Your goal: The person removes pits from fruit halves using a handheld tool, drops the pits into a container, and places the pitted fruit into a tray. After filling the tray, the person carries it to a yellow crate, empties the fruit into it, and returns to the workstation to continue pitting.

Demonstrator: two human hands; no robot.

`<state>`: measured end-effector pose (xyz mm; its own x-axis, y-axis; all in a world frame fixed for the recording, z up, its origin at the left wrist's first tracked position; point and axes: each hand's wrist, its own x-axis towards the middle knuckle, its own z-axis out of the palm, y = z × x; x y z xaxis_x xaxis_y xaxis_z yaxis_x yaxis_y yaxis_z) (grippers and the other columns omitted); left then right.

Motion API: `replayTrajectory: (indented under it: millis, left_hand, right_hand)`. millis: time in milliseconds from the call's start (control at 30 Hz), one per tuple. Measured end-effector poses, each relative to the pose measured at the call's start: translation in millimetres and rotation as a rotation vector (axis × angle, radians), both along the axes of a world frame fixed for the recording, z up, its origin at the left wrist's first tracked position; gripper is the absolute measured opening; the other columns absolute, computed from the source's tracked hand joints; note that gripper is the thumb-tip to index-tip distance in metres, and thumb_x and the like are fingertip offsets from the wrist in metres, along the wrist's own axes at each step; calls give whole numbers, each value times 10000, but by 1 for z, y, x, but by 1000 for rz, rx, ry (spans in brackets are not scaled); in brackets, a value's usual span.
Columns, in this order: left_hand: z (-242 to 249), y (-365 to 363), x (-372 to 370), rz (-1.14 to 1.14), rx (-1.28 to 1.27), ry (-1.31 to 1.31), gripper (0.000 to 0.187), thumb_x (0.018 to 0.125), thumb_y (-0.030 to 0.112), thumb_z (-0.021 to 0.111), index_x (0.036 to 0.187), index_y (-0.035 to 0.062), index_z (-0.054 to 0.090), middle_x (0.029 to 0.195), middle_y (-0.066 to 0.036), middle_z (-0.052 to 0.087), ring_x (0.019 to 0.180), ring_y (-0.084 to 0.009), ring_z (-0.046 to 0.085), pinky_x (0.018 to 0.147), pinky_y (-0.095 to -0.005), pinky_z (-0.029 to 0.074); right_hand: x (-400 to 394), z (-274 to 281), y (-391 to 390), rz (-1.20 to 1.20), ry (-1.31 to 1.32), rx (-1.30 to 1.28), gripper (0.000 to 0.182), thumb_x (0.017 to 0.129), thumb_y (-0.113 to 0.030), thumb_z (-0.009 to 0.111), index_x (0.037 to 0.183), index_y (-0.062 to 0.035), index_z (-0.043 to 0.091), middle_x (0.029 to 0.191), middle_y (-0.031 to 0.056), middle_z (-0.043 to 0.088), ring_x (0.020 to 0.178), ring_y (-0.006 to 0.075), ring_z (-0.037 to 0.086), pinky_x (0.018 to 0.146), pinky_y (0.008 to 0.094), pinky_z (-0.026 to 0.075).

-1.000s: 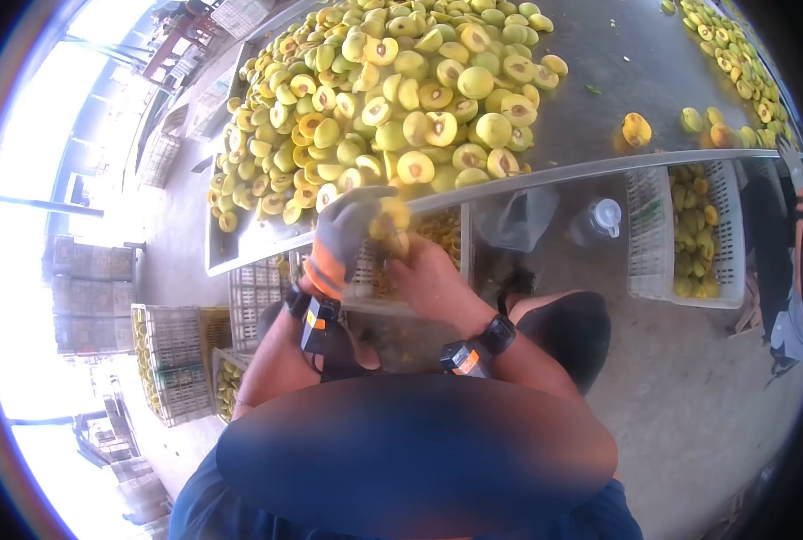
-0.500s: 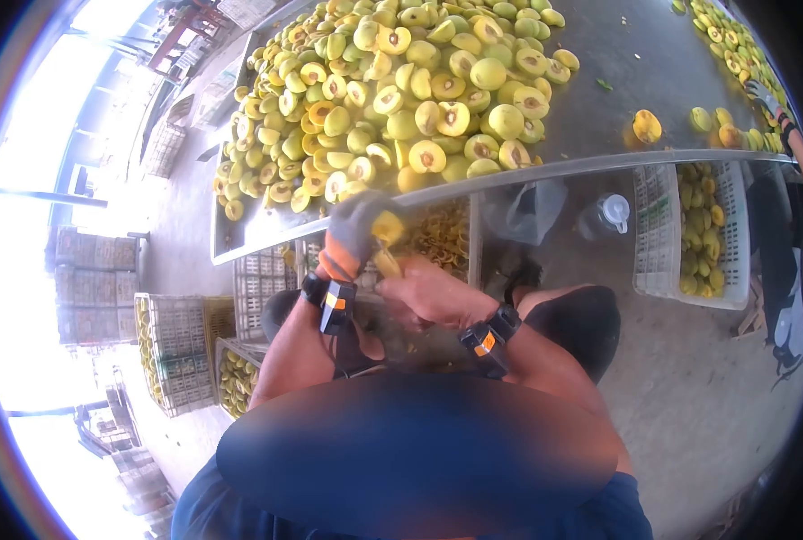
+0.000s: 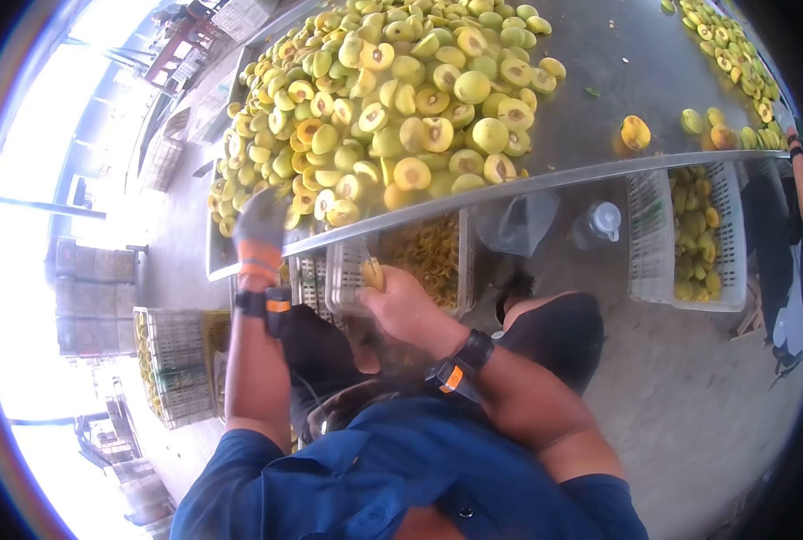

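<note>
My left hand [image 3: 262, 220], in a grey and orange glove, reaches over the table's near edge at the left end of a heap of halved yellow-green fruit [image 3: 410, 126]. Its fingers are smeared by motion. My bare right hand [image 3: 403, 306] is closed round a short yellow-tan thing [image 3: 373, 274] with a rounded end; I cannot tell whether it is a tool handle or a piece of fruit. That hand hangs below the table edge, over a white crate [image 3: 465, 261] holding brownish-yellow scraps [image 3: 424, 247].
The metal table [image 3: 590, 121] has a raised rim. Beneath it are a clear plastic bag [image 3: 515, 220], a lidded jug [image 3: 596, 223] and a crate of fruit [image 3: 650, 236]. Stacked crates [image 3: 178, 364] stand at left. Another person's arm [image 3: 802, 171] reaches in at far right.
My left hand has moved from beside my right hand up and left to the heap; the yellow fruit piece it held no longer shows. My right hand has stayed low, still holding the yellow-tan thing.
</note>
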<state>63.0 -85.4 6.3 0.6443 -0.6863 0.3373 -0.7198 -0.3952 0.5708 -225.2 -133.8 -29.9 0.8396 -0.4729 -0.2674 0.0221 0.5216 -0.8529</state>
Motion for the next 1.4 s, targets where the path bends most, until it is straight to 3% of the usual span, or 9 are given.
replayTrajectory:
  millis: [300, 400, 600, 833, 933, 1033, 1167, 1300, 1400]
  left_hand:
    - [-79, -136, -83, -544, 290, -169, 564, 890, 245, 787, 1406, 71, 640, 1274, -206, 701, 1173, -407, 659, 1028, -487, 524]
    - [-51, -138, -104, -511, 257, -55, 348, 773, 187, 865, 1067, 33, 761, 1079, -170, 740, 998, -365, 710, 898, -436, 561]
    - [1, -98, -108, -579, 198, 391, 328, 754, 4, 803, 1063, -18, 698, 980, -103, 712, 914, -205, 696, 857, -338, 560]
    - [46, -62, -122, -760, 256, 475, 489, 826, 129, 789, 1265, -41, 657, 1123, -102, 700, 1026, -195, 678, 963, -337, 542]
    - [7, -46, -135, -587, -12, 710, 503, 919, 100, 700, 1391, -49, 607, 1229, -137, 688, 1071, -216, 678, 983, -343, 537]
    - [-43, -29, -128, -451, -167, 762, 505, 1015, 101, 612, 1491, -55, 544, 1344, -152, 651, 1117, -224, 667, 970, -339, 547]
    - [-36, -29, -133, -325, -224, 851, 498, 988, 94, 618, 1466, -38, 575, 1270, -119, 671, 1025, -175, 664, 840, -274, 555]
    - [-24, -37, -114, -371, -103, 754, 493, 946, 126, 625, 1433, 49, 649, 1021, -40, 723, 734, -81, 601, 596, -216, 463]
    - [7, -46, -147, -296, -22, 873, 509, 914, 84, 694, 1418, 31, 650, 1104, -76, 740, 942, -154, 697, 815, -295, 584]
  right_hand:
    - [-9, -15, -22, -306, 151, -330, 187, 910, -137, 658, 1008, 22, 651, 867, 231, 707, 730, 414, 663, 696, 496, 527]
    - [-13, 0, -23, -449, 89, -215, 175, 964, -86, 618, 1100, 24, 610, 825, 163, 678, 709, 242, 649, 693, 429, 534]
    - [-27, 5, -42, -514, 171, -468, 265, 979, -139, 659, 1139, 45, 557, 891, 290, 676, 889, 518, 668, 782, 528, 525]
    - [-15, -2, -46, -510, 73, -352, 320, 1013, -256, 677, 1071, 54, 627, 948, 250, 698, 867, 358, 693, 804, 454, 526]
    - [0, -15, -42, -559, -103, -82, 290, 1047, -224, 646, 1174, 36, 673, 999, 74, 725, 894, 156, 655, 800, 367, 536]
    - [-3, -10, -36, -414, -196, 227, 255, 1064, -197, 612, 1165, 28, 678, 1015, 36, 717, 886, 141, 647, 780, 348, 531]
    - [0, -20, -27, -499, 38, -309, 256, 1052, -187, 600, 1192, 25, 632, 898, 118, 715, 778, 218, 674, 737, 376, 535]
    - [-12, -12, -32, -506, 101, -523, 281, 1006, -195, 614, 1165, 36, 596, 912, 291, 715, 842, 470, 709, 754, 513, 549]
    - [-18, -13, -36, -369, 280, -641, 263, 991, -213, 595, 1112, 19, 610, 928, 310, 704, 851, 514, 685, 724, 570, 549]
